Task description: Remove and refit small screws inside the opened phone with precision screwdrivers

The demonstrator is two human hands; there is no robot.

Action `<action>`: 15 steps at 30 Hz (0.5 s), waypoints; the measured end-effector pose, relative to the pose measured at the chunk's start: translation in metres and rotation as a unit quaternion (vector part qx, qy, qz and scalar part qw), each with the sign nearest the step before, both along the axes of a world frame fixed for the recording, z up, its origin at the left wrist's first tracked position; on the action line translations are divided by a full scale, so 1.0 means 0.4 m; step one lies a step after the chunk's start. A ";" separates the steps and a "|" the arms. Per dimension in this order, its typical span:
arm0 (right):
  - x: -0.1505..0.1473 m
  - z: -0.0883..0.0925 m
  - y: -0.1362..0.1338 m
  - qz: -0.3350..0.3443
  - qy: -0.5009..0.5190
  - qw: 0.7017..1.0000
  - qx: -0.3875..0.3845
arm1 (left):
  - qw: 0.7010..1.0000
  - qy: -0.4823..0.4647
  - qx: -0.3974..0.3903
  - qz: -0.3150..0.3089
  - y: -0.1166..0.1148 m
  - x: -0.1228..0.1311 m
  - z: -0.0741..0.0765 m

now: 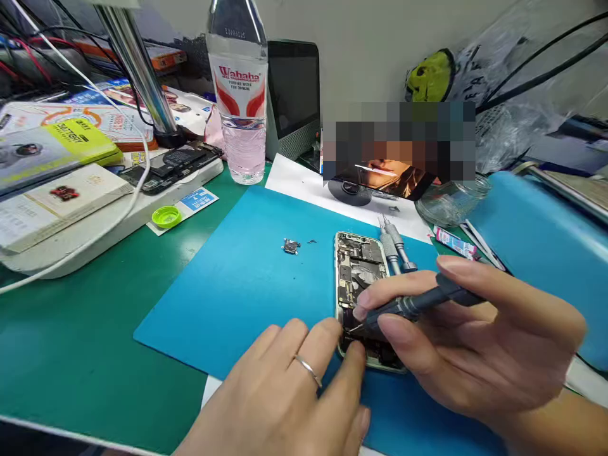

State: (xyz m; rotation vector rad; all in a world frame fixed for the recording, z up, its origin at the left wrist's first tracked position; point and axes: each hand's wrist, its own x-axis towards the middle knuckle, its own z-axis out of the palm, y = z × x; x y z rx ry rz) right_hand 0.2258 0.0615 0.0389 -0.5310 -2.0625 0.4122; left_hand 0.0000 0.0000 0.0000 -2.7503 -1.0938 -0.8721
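Observation:
An opened phone (355, 266) lies face down on a blue mat (237, 291), its circuit boards exposed. My right hand (475, 342) grips a dark screwdriver (418, 304) like a pen, with the tip down inside the phone's lower part. My left hand (289, 392), a ring on one finger, rests on the mat with its fingertips pressed against the phone's lower left edge. Two silver screwdrivers (396, 247) lie just right of the phone. A small loose part (290, 246) and a tiny piece (312, 241) sit on the mat to the left.
A water bottle (240, 95) stands at the back beside a dark screen (294, 95). Books, cables, a green cap (166, 216) and another opened phone (171, 166) crowd the left. A glass dish (451, 199) and plastic bag (513, 107) are at the right.

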 end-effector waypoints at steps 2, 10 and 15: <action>-0.004 -0.002 -0.004 0.011 -0.001 1.000 -0.004 | 1.000 -0.004 0.001 0.011 0.001 0.000 0.002; 0.002 -0.002 -0.015 0.005 0.006 1.000 -0.010 | 0.999 -0.007 -0.013 0.040 0.005 0.018 0.000; 0.004 -0.002 -0.015 0.016 0.003 1.000 -0.008 | 1.000 0.008 -0.016 0.015 0.000 -0.003 -0.016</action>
